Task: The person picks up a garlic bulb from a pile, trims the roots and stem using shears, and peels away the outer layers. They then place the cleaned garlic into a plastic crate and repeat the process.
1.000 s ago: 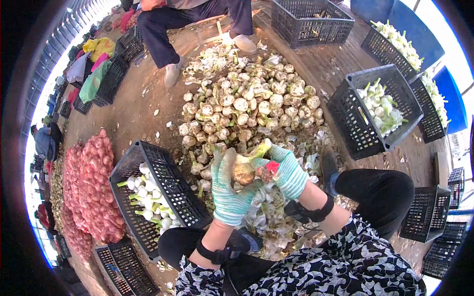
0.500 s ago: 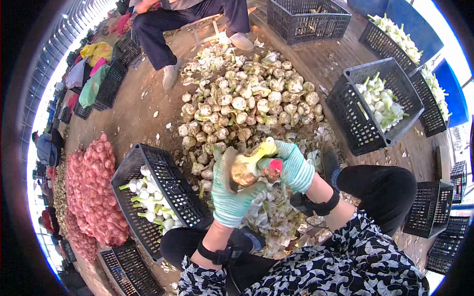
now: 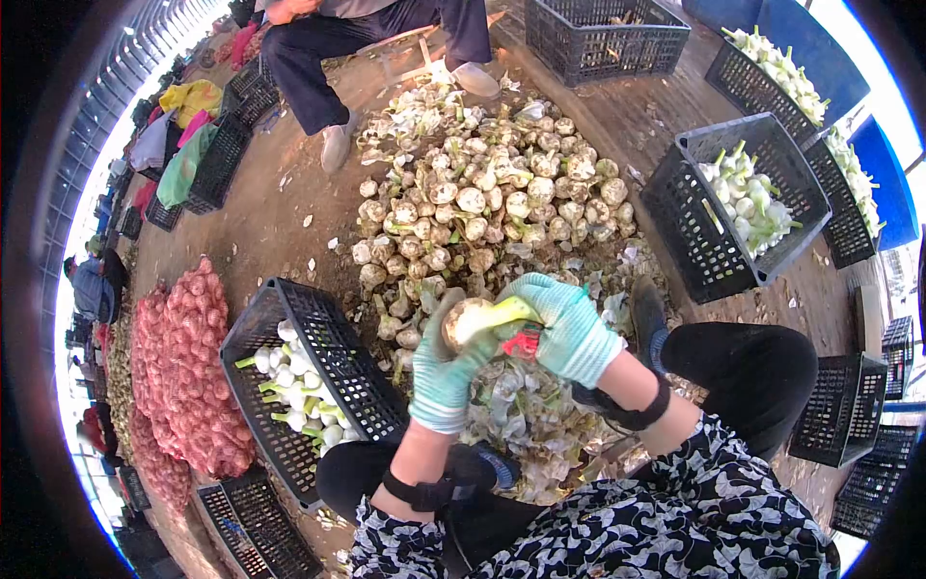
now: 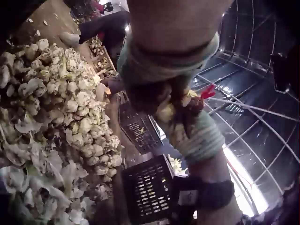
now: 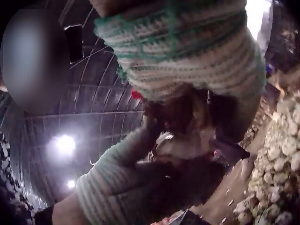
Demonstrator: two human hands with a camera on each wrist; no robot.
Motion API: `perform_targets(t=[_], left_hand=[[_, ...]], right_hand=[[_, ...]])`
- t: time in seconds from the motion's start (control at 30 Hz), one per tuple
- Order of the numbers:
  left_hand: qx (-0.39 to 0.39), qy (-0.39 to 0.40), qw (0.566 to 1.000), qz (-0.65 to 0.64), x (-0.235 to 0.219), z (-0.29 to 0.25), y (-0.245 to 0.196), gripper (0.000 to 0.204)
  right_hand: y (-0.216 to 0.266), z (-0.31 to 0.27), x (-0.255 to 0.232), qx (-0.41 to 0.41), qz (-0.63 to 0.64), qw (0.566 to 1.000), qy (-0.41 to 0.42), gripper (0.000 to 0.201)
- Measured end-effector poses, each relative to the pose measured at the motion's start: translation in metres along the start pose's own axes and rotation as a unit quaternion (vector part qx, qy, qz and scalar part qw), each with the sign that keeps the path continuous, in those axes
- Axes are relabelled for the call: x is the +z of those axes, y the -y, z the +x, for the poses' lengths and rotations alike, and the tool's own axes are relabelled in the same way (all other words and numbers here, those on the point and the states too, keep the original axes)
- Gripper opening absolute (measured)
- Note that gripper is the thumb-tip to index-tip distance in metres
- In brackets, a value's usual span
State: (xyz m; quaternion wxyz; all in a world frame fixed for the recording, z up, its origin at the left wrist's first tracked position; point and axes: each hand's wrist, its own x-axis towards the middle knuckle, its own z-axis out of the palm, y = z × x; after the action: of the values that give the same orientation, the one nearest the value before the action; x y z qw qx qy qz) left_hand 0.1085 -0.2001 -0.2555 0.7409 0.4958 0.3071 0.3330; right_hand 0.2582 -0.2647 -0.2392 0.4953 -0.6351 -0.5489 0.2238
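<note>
Head view shows a big heap of unpeeled onions (image 3: 482, 193) on the dirt floor (image 3: 280, 222), with black crates (image 3: 318, 376) of peeled bulbs at either side. Just before the heap's near edge, the gloved left hand (image 3: 446, 372) cups an onion bulb (image 3: 470, 318), fingers curled round it. The gloved right hand (image 3: 569, 333) grips its green stalk (image 3: 506, 309) and a red-handled tool (image 3: 524, 343).

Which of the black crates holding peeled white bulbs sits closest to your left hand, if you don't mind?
The black crate on the left, beside the left hand; the other filled crates stand farther right.
</note>
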Motion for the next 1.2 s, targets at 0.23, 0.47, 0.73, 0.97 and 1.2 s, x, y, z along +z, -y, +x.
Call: perform_targets(t=[0.23,0.47,0.73,0.97,1.2], left_hand=[[-0.113,0.141,0.981,-0.077,0.002,0.004,-0.024,0.088],[0.059,0.092,0.991,0.084,-0.009,0.003,-0.006,0.074],[-0.073,0.22,0.965,-0.121,-0.009,0.0,-0.007,0.092],[-0.042,0.073,0.996,-0.013,-0.016,0.009,0.002,0.084],[-0.026,-0.095,0.988,-0.119,-0.001,0.001,-0.002,0.052]], right_hand=[[-0.028,-0.016,-0.015,0.269,0.672,0.689,0.022,0.018],[-0.004,-0.014,-0.011,0.189,0.471,0.856,0.092,0.011],[-0.128,0.005,0.0,0.321,-0.12,0.93,0.135,0.023],[-0.034,0.006,-0.002,0.226,0.315,0.91,0.145,0.043],[0.007,-0.015,0.039,-0.091,-0.048,0.994,-0.026,0.019]])
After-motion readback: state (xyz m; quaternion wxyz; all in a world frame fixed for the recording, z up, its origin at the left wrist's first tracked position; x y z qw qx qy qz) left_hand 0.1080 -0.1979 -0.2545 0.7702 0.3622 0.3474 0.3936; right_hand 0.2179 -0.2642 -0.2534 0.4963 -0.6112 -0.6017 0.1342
